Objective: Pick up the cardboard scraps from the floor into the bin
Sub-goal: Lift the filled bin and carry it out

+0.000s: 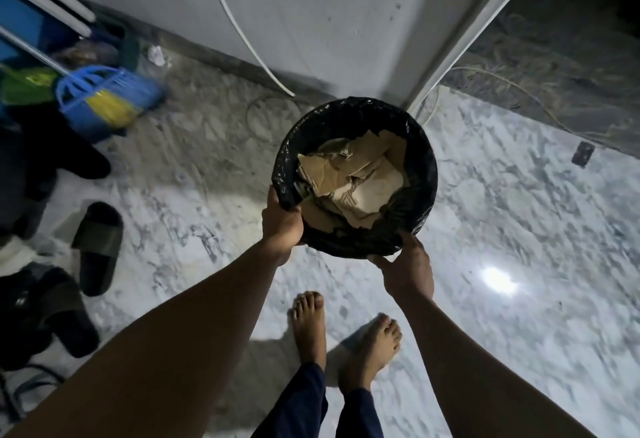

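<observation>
A round bin (420,146) lined with a black plastic bag hangs above the marble floor near a wall corner. Several brown cardboard scraps (349,183) lie piled inside it. My left hand (281,226) grips the bin's near-left rim, fingers curled over the bag's edge. My right hand (407,269) holds the near-right rim from below, thumb on the outside. Both arms reach forward from the bottom of the frame. No loose cardboard shows on the floor around me.
My bare feet (346,337) stand on the marble floor (519,229) just behind the bin. A blue and yellow broom (107,98) leans at the left. Dark slippers (97,247) lie at the left. A white cable (242,32) runs down the wall; a doorway opens at right.
</observation>
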`<move>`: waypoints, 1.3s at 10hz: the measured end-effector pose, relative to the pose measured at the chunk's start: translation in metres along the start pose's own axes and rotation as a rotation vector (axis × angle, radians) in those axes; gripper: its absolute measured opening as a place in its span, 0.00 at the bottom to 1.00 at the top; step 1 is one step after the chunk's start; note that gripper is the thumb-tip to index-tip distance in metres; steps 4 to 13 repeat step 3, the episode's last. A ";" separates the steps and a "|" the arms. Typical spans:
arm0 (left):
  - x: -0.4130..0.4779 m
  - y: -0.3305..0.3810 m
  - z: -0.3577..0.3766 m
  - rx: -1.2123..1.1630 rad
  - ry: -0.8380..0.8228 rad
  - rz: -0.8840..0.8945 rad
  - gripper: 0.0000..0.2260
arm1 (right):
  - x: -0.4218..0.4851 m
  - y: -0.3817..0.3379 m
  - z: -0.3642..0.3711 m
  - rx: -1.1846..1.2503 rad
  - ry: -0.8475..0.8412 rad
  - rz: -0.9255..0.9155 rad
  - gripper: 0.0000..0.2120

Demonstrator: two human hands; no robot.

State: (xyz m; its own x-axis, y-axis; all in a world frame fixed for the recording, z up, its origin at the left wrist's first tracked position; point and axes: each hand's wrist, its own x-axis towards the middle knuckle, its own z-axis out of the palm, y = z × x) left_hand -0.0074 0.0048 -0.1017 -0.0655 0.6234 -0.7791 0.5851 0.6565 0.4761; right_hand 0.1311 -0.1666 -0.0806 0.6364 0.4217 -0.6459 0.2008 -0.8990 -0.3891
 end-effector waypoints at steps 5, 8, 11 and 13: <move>-0.019 0.020 -0.002 -0.094 -0.052 0.128 0.14 | 0.007 -0.038 -0.035 -0.077 -0.171 -0.012 0.33; -0.019 0.020 -0.002 -0.094 -0.052 0.128 0.14 | 0.007 -0.038 -0.035 -0.077 -0.171 -0.012 0.33; -0.019 0.020 -0.002 -0.094 -0.052 0.128 0.14 | 0.007 -0.038 -0.035 -0.077 -0.171 -0.012 0.33; -0.019 0.020 -0.002 -0.094 -0.052 0.128 0.14 | 0.007 -0.038 -0.035 -0.077 -0.171 -0.012 0.33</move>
